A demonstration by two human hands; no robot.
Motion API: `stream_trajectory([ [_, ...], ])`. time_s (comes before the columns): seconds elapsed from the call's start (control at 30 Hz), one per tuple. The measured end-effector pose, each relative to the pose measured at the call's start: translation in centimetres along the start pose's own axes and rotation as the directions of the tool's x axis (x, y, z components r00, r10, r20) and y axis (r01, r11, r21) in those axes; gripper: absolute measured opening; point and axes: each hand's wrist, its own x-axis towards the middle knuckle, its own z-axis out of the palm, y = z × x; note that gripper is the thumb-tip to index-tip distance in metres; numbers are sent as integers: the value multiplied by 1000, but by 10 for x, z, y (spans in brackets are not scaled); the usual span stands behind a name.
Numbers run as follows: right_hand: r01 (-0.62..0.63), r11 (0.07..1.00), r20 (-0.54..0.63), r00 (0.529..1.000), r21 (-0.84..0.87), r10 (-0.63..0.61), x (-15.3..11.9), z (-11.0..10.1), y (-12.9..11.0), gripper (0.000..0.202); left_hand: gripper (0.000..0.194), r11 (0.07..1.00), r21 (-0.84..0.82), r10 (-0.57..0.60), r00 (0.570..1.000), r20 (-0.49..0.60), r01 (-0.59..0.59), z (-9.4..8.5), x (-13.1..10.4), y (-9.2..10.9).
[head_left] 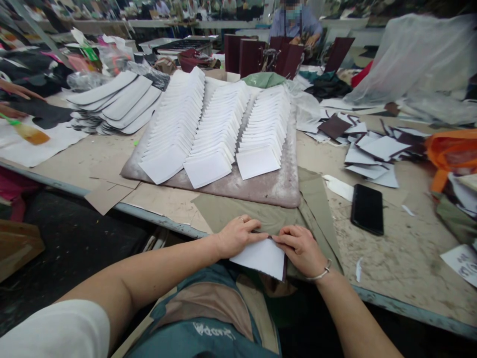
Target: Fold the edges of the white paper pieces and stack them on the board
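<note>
A white rectangular panel with a dark edge (261, 257) lies over the table's front edge, close to my body. My left hand (240, 237) is closed on its upper left part, index finger stretched along the top edge. At the upper right corner, the fingers of my right hand (301, 247) pinch the dark edge. The two sets of fingertips almost meet there. Beneath the panel and my hands spreads an olive-green cloth (223, 211). Just beyond, a dusty brown board (261, 191) bears three overlapping rows of white panels (219, 134).
A black phone (367, 209) lies to the right, before a loose heap of white and brown pieces (372, 149). Larger white panels (115, 102) are stacked at left. An orange bag (452, 154) sits far right. Across the table is a co-worker (296, 25); another person's hand (18, 89) shows at left.
</note>
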Motion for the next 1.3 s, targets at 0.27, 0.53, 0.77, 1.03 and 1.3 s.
stream_trajectory([
  [0.27, 23, 993, 95, 995, -115, -12, 1, -4, -14, 16, 36, 1000, -22, -9, 1000, 11, 10, 0, 1, 0],
  [0.53, 19, 991, 105, 994, -134, -5, 1, -5, -20, 22, 40, 1000, -6, 24, 999, 22, -24, -1, 2, -1],
  [0.77, -74, 982, -80, 993, 173, 89, -8, 2, 6, 35, 39, 999, 20, 26, 999, 26, -26, -2, 3, 0],
  [1.03, 52, 995, 51, 998, -90, -48, -4, -4, -7, 24, 37, 999, 14, 29, 999, -19, -29, 2, 1, -1],
  [1.3, -10, 976, 102, 994, -220, 33, -6, -2, -22, 42, 29, 999, -29, 19, 996, -88, -21, 9, -3, -3],
])
